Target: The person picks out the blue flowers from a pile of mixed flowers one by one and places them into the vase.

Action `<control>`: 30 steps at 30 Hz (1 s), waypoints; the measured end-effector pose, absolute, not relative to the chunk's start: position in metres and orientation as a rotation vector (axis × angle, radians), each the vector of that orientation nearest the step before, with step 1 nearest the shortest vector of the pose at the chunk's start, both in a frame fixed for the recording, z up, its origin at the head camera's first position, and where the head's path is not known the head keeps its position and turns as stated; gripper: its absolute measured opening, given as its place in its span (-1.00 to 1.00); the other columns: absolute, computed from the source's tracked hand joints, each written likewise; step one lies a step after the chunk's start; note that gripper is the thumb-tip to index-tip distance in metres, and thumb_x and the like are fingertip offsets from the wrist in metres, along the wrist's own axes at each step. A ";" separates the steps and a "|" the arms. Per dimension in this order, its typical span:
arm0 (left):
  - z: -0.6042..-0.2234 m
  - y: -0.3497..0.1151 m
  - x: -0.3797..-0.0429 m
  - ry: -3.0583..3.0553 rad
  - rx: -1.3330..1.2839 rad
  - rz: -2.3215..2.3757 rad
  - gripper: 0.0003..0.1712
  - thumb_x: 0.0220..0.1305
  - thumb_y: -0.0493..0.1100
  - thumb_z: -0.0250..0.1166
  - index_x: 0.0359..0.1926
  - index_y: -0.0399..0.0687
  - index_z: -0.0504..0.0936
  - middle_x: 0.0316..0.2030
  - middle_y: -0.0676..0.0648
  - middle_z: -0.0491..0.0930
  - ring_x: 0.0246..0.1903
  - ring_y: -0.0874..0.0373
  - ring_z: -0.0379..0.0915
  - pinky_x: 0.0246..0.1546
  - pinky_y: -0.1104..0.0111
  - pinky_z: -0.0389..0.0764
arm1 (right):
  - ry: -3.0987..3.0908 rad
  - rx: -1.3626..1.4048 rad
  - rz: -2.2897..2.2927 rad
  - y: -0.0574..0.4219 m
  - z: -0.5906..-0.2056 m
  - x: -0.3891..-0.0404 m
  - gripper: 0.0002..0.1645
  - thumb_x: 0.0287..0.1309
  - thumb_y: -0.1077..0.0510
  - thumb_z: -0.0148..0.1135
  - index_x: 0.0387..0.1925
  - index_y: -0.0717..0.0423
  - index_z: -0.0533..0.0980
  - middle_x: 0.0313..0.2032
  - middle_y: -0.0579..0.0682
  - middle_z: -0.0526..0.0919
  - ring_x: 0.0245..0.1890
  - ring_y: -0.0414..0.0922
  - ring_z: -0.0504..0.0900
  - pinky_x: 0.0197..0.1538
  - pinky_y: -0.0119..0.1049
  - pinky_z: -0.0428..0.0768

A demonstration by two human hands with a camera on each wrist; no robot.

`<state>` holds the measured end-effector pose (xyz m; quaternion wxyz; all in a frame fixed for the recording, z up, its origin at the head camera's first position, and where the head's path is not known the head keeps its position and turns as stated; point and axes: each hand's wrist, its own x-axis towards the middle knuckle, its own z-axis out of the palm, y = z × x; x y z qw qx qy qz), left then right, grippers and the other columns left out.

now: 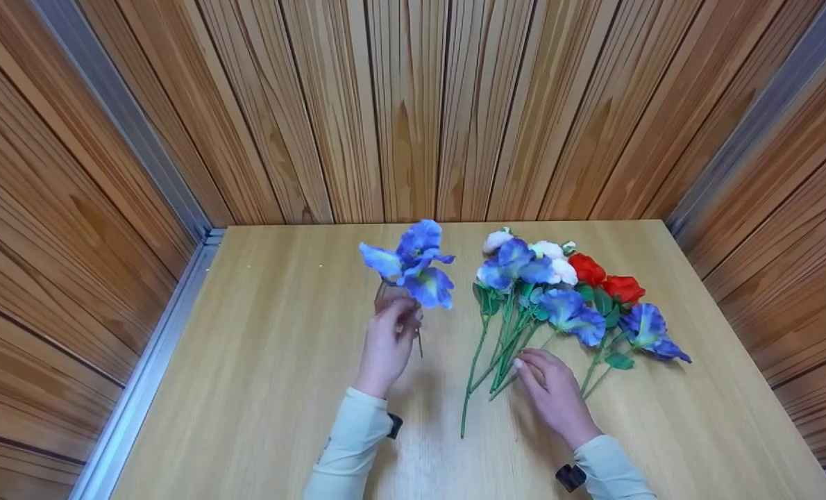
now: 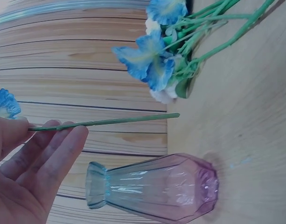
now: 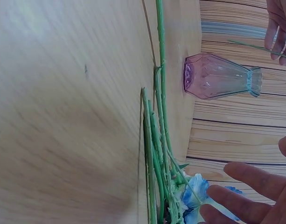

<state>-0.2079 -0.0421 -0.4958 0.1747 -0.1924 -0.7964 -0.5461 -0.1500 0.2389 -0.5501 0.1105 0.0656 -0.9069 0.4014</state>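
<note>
My left hand (image 1: 389, 340) pinches the green stem (image 2: 129, 119) of a blue iris (image 1: 416, 264) between thumb and fingers. The stem's bare lower end sticks out past the fingertips, above the table. A clear faceted glass vase (image 2: 156, 189), pink at the base and bluish at the neck, stands upright beyond that hand; flower and hand mostly cover it in the head view. My right hand (image 1: 552, 392) has its fingers spread and holds nothing. It hovers beside the green stems (image 3: 161, 116) of the flowers lying on the table.
The lying flowers include several blue irises (image 1: 572, 316), white blossoms (image 1: 559, 260) and red roses (image 1: 621, 287), fanned across the table's right half. Wood-patterned panels (image 1: 406, 104) enclose the table (image 1: 246, 389) at the back and both sides. A metal rail (image 1: 149, 361) runs along the left edge.
</note>
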 end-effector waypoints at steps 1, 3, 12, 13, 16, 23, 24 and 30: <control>-0.494 -0.043 -0.210 -2.245 -0.543 -1.540 -0.88 0.35 -0.28 0.17 -0.14 -0.13 0.59 -0.29 -0.04 0.60 -0.34 0.18 0.57 -0.37 0.43 0.64 | -2.666 0.195 1.175 0.240 -0.550 -0.150 -0.60 0.34 0.02 0.12 -0.05 0.26 0.61 0.04 0.19 0.57 0.13 0.15 0.46 0.21 0.10 0.34; -0.491 -0.045 -0.213 -2.212 -0.545 -1.546 -0.91 0.35 -0.28 0.17 -0.18 -0.16 0.59 -0.33 -0.07 0.61 -0.38 0.17 0.57 -0.42 0.42 0.64 | -2.675 0.199 1.161 0.241 -0.551 -0.149 -0.57 0.35 -0.01 0.10 -0.03 0.26 0.60 0.06 0.18 0.56 0.14 0.15 0.45 0.22 0.10 0.33; -0.475 -0.055 -0.223 -2.159 -0.531 -1.463 -0.93 0.31 -0.34 0.19 -0.22 -0.25 0.59 -0.35 -0.10 0.64 -0.40 0.13 0.60 -0.42 0.39 0.64 | -2.720 0.175 1.123 0.249 -0.550 -0.149 -0.52 0.36 -0.03 0.07 0.06 0.27 0.55 0.13 0.22 0.50 0.20 0.18 0.37 0.26 0.12 0.26; -0.474 -0.056 -0.224 -2.163 -0.530 -1.463 -0.92 0.31 -0.34 0.19 -0.21 -0.26 0.59 -0.33 -0.11 0.65 -0.40 0.13 0.60 -0.42 0.39 0.64 | -2.722 0.172 1.121 0.250 -0.550 -0.149 -0.51 0.36 -0.04 0.07 0.07 0.27 0.54 0.14 0.23 0.49 0.21 0.18 0.36 0.26 0.13 0.26; -0.469 -0.059 -0.227 -2.166 -0.527 -1.449 -0.89 0.29 -0.37 0.19 -0.18 -0.28 0.59 -0.29 -0.14 0.65 -0.39 0.11 0.59 -0.40 0.39 0.64 | -2.733 0.159 1.104 0.253 -0.549 -0.148 -0.48 0.36 -0.06 0.07 0.10 0.27 0.52 0.17 0.24 0.46 0.22 0.20 0.34 0.26 0.15 0.24; -0.454 -0.066 -0.236 -2.141 -0.488 -1.431 -0.88 0.29 -0.36 0.21 -0.17 -0.26 0.60 -0.30 -0.15 0.65 -0.34 0.13 0.58 -0.42 0.44 0.64 | -2.760 0.145 1.071 0.260 -0.548 -0.147 -0.41 0.35 -0.13 0.05 0.12 0.28 0.50 0.21 0.27 0.41 0.24 0.24 0.30 0.27 0.19 0.20; -0.451 -0.067 -0.237 -2.138 -0.485 -1.423 -0.89 0.28 -0.37 0.21 -0.18 -0.25 0.60 -0.30 -0.15 0.65 -0.33 0.13 0.58 -0.42 0.44 0.64 | -2.763 0.145 1.064 0.261 -0.548 -0.147 -0.40 0.35 -0.14 0.04 0.11 0.28 0.51 0.20 0.28 0.41 0.24 0.24 0.30 0.27 0.19 0.20; -0.437 -0.074 -0.245 -2.125 -0.479 -1.364 -0.88 0.30 -0.33 0.21 -0.17 -0.27 0.61 -0.30 -0.11 0.65 -0.30 0.12 0.59 -0.38 0.44 0.64 | -2.765 0.161 1.054 0.265 -0.548 -0.148 -0.39 0.36 -0.15 0.02 0.09 0.31 0.52 0.20 0.30 0.41 0.23 0.25 0.30 0.27 0.18 0.20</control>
